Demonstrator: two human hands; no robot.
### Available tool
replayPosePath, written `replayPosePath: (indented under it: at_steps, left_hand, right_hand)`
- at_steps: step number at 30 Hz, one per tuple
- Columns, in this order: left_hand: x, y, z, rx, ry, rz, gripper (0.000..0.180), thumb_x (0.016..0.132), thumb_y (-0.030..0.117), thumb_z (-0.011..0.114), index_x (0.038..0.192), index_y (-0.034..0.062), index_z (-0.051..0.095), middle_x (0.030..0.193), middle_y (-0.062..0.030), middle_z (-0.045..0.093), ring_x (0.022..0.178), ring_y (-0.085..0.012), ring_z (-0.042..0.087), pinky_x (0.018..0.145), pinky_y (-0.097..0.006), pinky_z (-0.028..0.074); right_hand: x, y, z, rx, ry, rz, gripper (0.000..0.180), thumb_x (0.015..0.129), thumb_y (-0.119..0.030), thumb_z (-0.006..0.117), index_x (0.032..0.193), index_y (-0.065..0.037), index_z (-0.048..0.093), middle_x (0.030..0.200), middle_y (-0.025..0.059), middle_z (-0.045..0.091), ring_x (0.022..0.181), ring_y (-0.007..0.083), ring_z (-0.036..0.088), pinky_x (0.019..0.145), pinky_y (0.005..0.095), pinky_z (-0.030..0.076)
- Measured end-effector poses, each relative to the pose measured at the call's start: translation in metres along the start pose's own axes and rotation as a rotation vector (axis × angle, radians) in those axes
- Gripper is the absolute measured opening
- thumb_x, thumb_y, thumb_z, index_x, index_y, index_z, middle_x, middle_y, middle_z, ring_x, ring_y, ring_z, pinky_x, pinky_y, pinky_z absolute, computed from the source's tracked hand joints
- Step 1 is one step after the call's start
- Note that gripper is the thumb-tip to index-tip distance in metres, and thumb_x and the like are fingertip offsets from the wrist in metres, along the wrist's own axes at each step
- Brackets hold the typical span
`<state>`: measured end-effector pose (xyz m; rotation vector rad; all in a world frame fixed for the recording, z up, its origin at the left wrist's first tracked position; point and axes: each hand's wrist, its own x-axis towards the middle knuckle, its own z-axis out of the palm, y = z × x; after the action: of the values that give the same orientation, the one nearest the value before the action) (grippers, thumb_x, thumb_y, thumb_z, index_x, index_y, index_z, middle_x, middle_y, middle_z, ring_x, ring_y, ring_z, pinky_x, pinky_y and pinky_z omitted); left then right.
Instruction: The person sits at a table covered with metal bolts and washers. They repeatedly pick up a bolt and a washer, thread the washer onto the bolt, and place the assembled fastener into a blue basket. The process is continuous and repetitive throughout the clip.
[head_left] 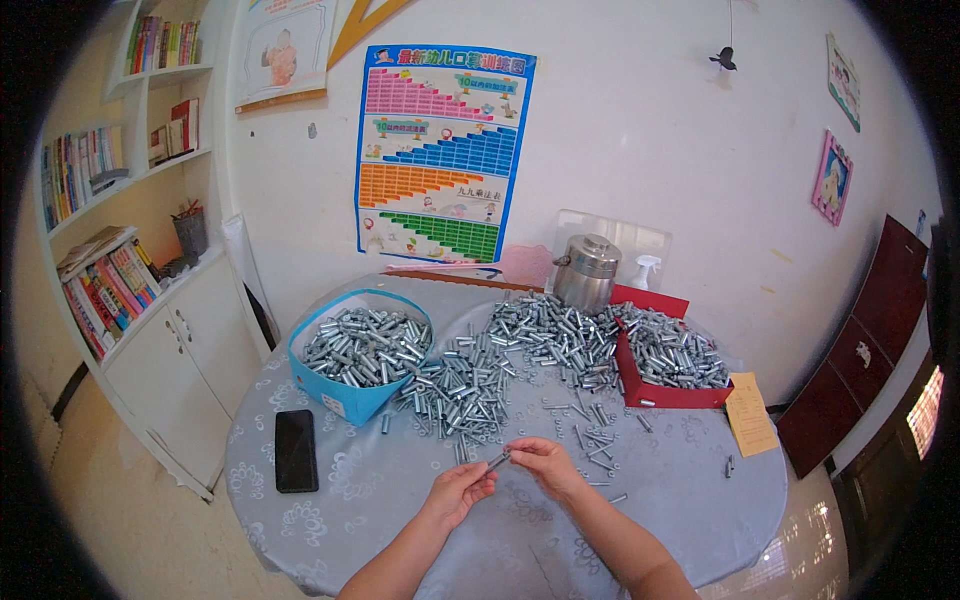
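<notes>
My left hand (462, 491) and my right hand (545, 463) meet over the near part of a round table (690, 490) covered in a pale grey patterned cloth. Between their fingertips they pinch one small silver metal bolt (498, 460), each hand on one end. Just beyond the hands lies a wide heap of the same silver metal parts (500, 365), with several loose ones (595, 440) scattered to the right of my right hand.
A blue box (345, 390) full of metal parts stands at left, a red box (660, 392) full of them at right. A black phone (296, 450) lies near left. A steel pot (586, 270), spray bottle (645, 270) and yellow paper (750, 415) are also there.
</notes>
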<state>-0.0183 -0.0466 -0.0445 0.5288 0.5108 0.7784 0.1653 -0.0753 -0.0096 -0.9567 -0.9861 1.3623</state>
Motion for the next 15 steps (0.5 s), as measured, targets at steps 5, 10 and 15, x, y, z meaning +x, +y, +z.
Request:
replayPosePath:
  at_steps: [5, 10, 15]
  left_hand:
    - [-0.001, -0.001, 0.003, -0.007, 0.008, 0.003, 0.018, 0.083, 0.013, 0.054, 0.092, -0.0035, 0.054, 0.083, -0.0127, 0.061, 0.066, -0.0146, 0.060, 0.062, -0.024, 0.052]
    - [0.000, -0.002, 0.003, -0.032, 0.002, 0.004, 0.018, 0.083, 0.012, 0.054, 0.092, -0.0033, 0.054, 0.083, -0.0125, 0.061, 0.066, -0.0146, 0.060, 0.061, -0.024, 0.052]
    - [0.000, -0.002, 0.001, -0.020, -0.006, 0.002, 0.017, 0.082, 0.013, 0.056, 0.091, -0.0015, 0.054, 0.083, -0.0124, 0.061, 0.067, -0.0146, 0.060, 0.064, -0.025, 0.052]
  right_hand:
    - [-0.001, 0.004, -0.003, 0.136, 0.003, 0.012, 0.019, 0.078, -0.004, 0.059, 0.097, 0.000, 0.057, 0.097, 0.0079, 0.058, 0.088, 0.0137, 0.054, 0.081, 0.0251, 0.042]
    - [-0.001, 0.007, -0.002, 0.144, 0.003, -0.013, 0.017, 0.077, -0.003, 0.059, 0.094, 0.000, 0.058, 0.096, 0.0075, 0.058, 0.088, 0.0132, 0.054, 0.081, 0.0251, 0.042]
    - [0.000, 0.011, -0.003, -0.036, -0.005, -0.082, 0.016, 0.077, -0.004, 0.059, 0.093, -0.003, 0.058, 0.094, 0.0054, 0.058, 0.089, 0.0124, 0.053, 0.079, 0.0246, 0.042]
